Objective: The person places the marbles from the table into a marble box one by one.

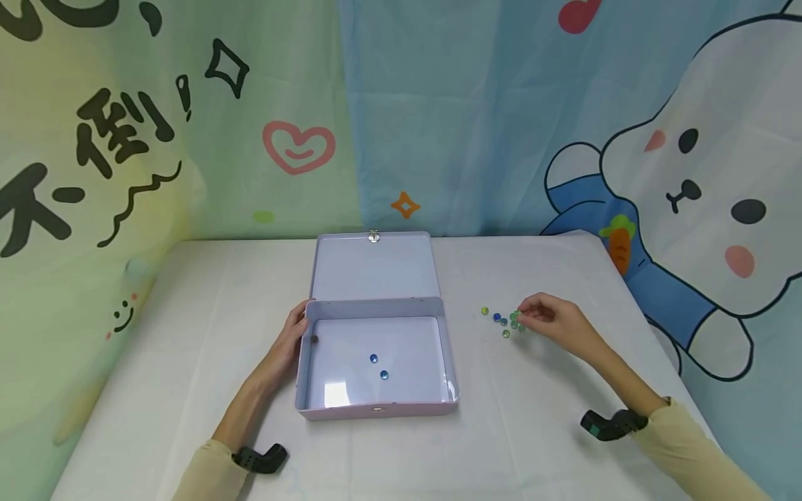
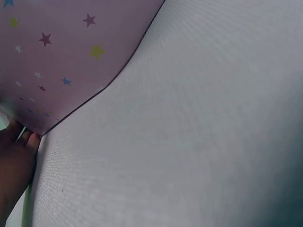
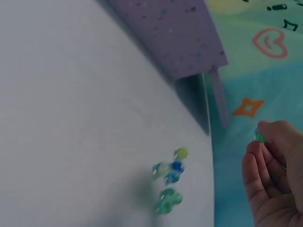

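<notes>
My right hand (image 1: pixel 557 323) pinches a small green glass marble (image 3: pixel 259 135) between thumb and fingertips. Near its fingertips, several green, blue and yellowish marbles (image 1: pixel 506 334) lie in a loose cluster on the table; the right wrist view also shows this cluster, below the box. To the left stands a lidded box (image 1: pixel 376 410), its lid (image 1: pixel 376 268) tipped back. Two blue marbles (image 1: pixel 384 375) and a dark one (image 1: pixel 315 339) lie on the box floor. My left hand (image 1: pixel 291 341) rests against the box's left side near the back corner, fingers extended along the wall.
A white cloth (image 1: pixel 501 431) covers the table. Behind it hangs a printed curtain (image 1: pixel 432 104) with a cartoon rabbit, hearts and lettering. Each wrist wears a black camera (image 1: pixel 260 459). The box's outer wall (image 2: pixel 71 47) is pink with coloured stars.
</notes>
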The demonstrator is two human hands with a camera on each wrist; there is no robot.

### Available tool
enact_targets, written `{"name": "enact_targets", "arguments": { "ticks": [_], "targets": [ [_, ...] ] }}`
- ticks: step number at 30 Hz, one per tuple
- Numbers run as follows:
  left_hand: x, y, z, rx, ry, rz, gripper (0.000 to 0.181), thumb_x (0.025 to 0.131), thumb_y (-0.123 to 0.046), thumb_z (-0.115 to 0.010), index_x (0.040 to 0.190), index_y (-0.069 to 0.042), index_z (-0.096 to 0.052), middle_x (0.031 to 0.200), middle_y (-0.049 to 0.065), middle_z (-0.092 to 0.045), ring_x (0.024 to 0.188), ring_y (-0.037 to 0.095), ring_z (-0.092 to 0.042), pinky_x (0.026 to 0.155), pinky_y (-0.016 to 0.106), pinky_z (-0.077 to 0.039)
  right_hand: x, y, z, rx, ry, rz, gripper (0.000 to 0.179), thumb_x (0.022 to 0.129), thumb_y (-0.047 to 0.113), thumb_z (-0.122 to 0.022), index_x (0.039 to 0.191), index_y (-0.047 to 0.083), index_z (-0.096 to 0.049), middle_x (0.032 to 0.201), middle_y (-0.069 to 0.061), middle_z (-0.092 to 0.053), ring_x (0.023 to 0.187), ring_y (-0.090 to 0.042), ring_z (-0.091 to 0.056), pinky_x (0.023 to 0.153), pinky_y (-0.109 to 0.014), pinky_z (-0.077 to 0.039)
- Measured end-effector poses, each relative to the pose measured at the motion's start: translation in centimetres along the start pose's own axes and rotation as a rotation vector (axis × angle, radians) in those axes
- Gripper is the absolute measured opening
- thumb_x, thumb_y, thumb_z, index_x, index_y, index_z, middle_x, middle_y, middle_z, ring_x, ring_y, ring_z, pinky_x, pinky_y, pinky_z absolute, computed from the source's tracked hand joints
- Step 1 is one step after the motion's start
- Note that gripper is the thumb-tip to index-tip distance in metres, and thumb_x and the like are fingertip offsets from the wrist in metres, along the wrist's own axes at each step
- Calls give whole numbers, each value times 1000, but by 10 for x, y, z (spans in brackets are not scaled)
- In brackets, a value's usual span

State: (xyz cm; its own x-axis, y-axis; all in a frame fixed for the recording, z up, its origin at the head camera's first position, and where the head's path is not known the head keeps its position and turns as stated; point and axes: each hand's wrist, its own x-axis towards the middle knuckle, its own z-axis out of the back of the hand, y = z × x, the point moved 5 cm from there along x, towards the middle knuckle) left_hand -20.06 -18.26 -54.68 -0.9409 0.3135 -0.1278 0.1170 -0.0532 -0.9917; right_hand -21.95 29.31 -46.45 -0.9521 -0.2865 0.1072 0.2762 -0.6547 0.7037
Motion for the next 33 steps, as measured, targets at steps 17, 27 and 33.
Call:
{"name": "enact_targets", "arguments": {
  "ticks": [17,27,33],
  "targets": [
    [0,-1,0,14,0,6,53,105,-36,-24,154,-20,-11,161,13,-9,145,37,-14,114,57,-10,59,91,-34,138,119,35,19,89,20,-70,103,8,-66,98,-8,-68,86,-16,-60,75,-16,-51],
    [0,-1,0,0,1,3,54,105,-35,-24,154,-18,-10,161,14,-8,145,37,-12,115,57,-9,92,142,-74,176,225,214,13,87,13,-71,99,8,-67,94,-5,-69,85,-15,-60,78,-21,-52],
    [0,-1,1,-15,1,4,54,105,-35,-25,154,-18,-9,161,15,-7,145,37,-12,115,57,-8,106,176,-104,174,323,338,12,86,12,-71,97,8,-67,91,-3,-70,82,-12,-62,77,-24,-54]
  ]
}}
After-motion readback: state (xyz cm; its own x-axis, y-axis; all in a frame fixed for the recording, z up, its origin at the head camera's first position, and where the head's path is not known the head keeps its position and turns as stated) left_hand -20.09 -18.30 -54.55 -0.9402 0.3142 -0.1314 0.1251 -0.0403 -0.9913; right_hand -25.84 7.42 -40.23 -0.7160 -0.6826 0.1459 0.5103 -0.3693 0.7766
